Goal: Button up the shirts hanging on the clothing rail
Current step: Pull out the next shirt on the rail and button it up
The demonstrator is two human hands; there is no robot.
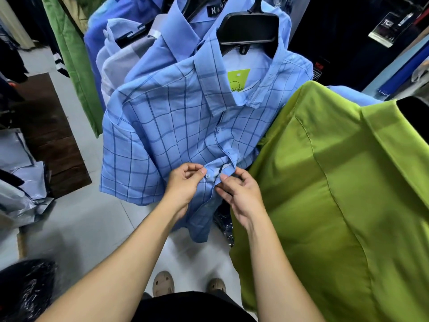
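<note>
Both bare forearms reach up from below. Left hand (185,182) pinches the placket of the blue checked shirt (167,126) just beside a white button (207,176); right hand (240,191) pinches the facing edge. That shirt hangs on a black hanger (249,29), with a green shirt (336,194) to its right.
</note>
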